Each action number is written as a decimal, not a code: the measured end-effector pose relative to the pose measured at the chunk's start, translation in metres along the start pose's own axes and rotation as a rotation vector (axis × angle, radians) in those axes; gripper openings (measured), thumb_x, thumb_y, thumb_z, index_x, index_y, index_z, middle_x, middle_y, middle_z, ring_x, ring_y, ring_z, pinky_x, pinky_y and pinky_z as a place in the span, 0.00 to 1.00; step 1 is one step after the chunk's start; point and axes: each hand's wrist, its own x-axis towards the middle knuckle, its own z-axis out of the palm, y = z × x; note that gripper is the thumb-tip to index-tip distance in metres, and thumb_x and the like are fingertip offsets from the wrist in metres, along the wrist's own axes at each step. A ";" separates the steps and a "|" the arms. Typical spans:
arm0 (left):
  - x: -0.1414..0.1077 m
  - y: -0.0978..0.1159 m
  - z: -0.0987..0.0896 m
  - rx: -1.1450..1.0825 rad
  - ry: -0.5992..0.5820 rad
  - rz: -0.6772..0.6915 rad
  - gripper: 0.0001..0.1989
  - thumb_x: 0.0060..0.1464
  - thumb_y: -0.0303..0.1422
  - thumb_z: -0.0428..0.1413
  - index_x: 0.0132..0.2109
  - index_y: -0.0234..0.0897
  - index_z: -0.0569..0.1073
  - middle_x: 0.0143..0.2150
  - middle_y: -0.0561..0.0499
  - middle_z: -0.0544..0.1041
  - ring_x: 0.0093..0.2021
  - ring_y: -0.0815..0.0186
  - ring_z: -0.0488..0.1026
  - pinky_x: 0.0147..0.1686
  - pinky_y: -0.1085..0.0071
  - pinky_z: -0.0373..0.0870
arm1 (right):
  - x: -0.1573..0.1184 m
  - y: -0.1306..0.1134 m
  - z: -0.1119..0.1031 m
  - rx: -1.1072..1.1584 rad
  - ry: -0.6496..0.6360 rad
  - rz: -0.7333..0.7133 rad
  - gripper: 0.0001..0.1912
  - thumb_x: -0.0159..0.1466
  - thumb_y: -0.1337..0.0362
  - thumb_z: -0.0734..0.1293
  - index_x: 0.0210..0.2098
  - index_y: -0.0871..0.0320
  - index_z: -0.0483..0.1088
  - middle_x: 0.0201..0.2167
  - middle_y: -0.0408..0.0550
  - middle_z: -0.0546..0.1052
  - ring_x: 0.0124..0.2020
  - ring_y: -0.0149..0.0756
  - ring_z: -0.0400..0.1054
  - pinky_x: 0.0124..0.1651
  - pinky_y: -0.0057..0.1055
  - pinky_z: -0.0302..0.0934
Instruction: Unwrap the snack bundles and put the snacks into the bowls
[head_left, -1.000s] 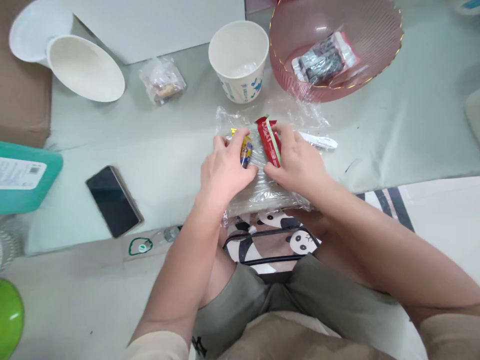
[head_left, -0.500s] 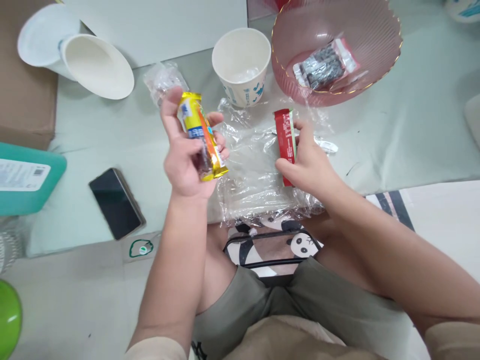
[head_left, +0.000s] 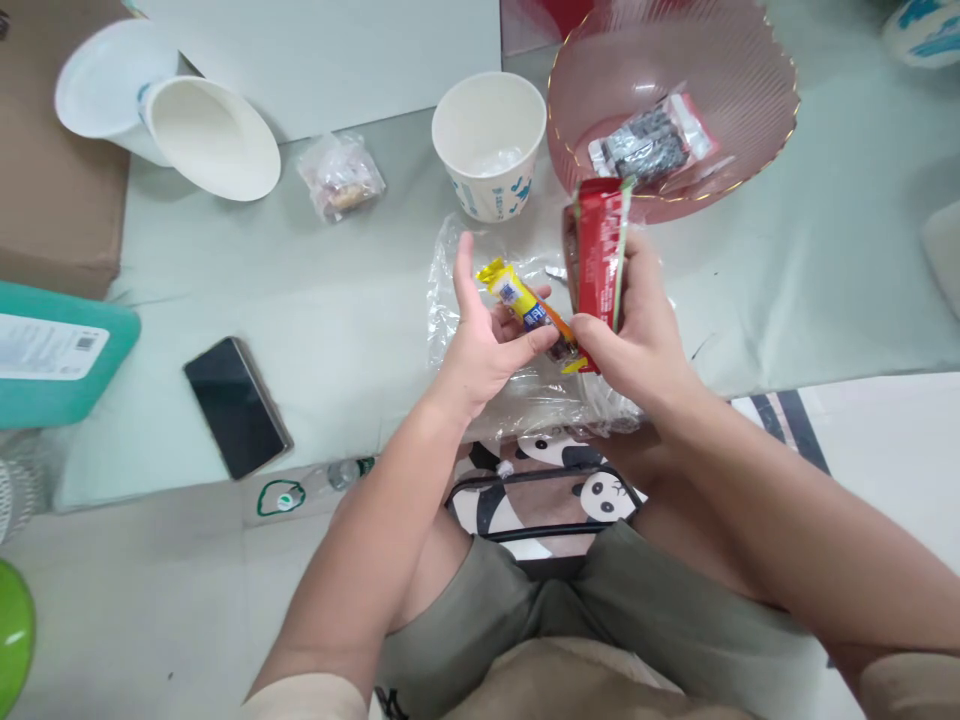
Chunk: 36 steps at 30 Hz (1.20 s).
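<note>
Left hand (head_left: 480,350) has swung back toward frame centre, thumb and fingers pinching yellow packet (head_left: 536,312), index sticking out. Right hand (head_left: 649,335) grips red packet (head_left: 600,250), now higher in frame, its top overlapping pink bowl (head_left: 720,60) at upper right. Yellow packet's low end now meets red packet's lower left; contact unclear. Both over clear plastic film (head_left: 448,290), centre. Looks like the two packets are now handled together.

The place looks like a room in a home, though an office cannot be ruled out: a cloth-covered table (head_left: 360,300) carries a phone (head_left: 236,405), a gilt-edged pink bowl (head_left: 675,45) and paper cups (head_left: 491,200), with a panda print (head_left: 604,495) below.
</note>
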 end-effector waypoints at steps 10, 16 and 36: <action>0.008 -0.008 0.000 -0.016 0.088 0.028 0.43 0.36 0.53 0.76 0.54 0.44 0.66 0.54 0.45 0.78 0.46 0.59 0.82 0.51 0.60 0.79 | 0.000 -0.002 0.010 0.317 -0.216 0.038 0.29 0.64 0.50 0.68 0.61 0.54 0.62 0.57 0.55 0.74 0.59 0.52 0.69 0.65 0.54 0.64; 0.005 0.000 0.001 0.002 0.071 0.020 0.31 0.52 0.56 0.66 0.56 0.47 0.70 0.48 0.49 0.76 0.47 0.62 0.78 0.45 0.65 0.80 | 0.002 -0.004 0.012 0.566 -0.202 0.264 0.29 0.58 0.57 0.72 0.55 0.51 0.61 0.52 0.51 0.75 0.49 0.45 0.74 0.54 0.49 0.73; 0.005 0.016 0.005 0.213 0.224 -0.246 0.12 0.64 0.36 0.55 0.52 0.43 0.76 0.51 0.47 0.77 0.52 0.64 0.75 0.43 0.72 0.77 | 0.073 0.015 -0.068 0.467 0.124 0.250 0.23 0.58 0.40 0.65 0.45 0.48 0.66 0.41 0.49 0.75 0.39 0.43 0.73 0.32 0.39 0.66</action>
